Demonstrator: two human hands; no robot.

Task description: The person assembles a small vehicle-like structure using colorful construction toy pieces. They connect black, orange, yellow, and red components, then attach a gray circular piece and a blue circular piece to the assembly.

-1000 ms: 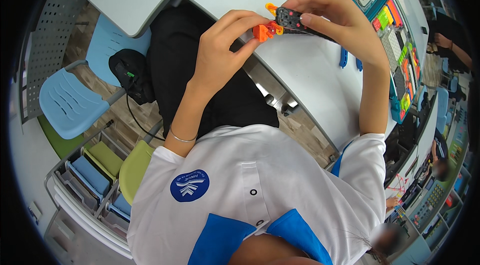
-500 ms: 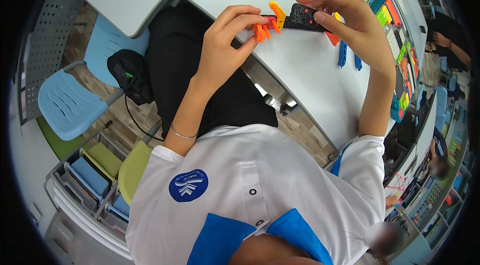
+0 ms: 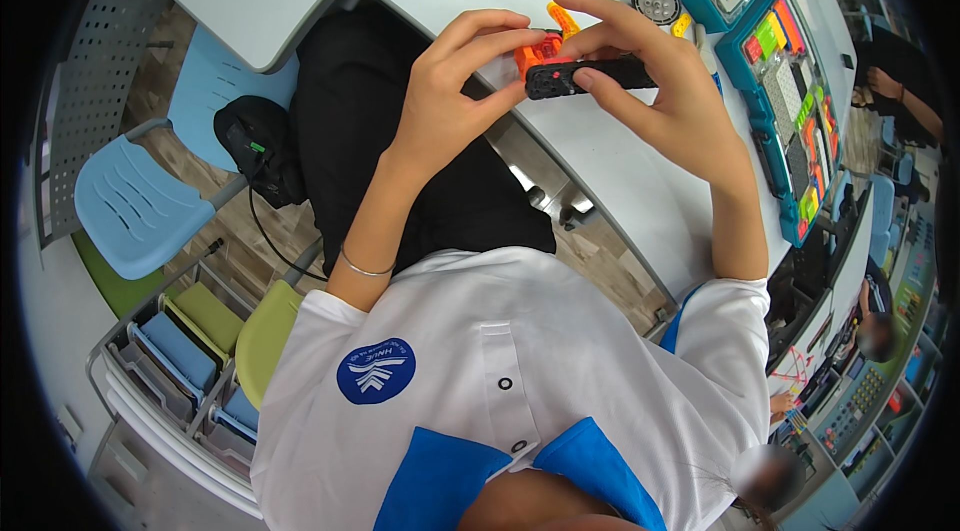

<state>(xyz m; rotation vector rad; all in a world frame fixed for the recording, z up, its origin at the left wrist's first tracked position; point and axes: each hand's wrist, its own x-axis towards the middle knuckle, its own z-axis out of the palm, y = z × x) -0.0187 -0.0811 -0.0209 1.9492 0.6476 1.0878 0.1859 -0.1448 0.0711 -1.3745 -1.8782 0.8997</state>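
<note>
One beam (image 3: 622, 74) in right hand (image 3: 672, 91), orange piece (image 3: 540, 54) in left (image 3: 446, 89)

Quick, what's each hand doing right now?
Left hand: closed, pinching the orange-red plastic construction piece.
Right hand: closed, gripping the long black plastic construction piece between thumb and fingers.

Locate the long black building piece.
In the head view, the long black building piece is above and right of centre, held in the right hand, its left end by the left hand, just below the orange piece.
</note>
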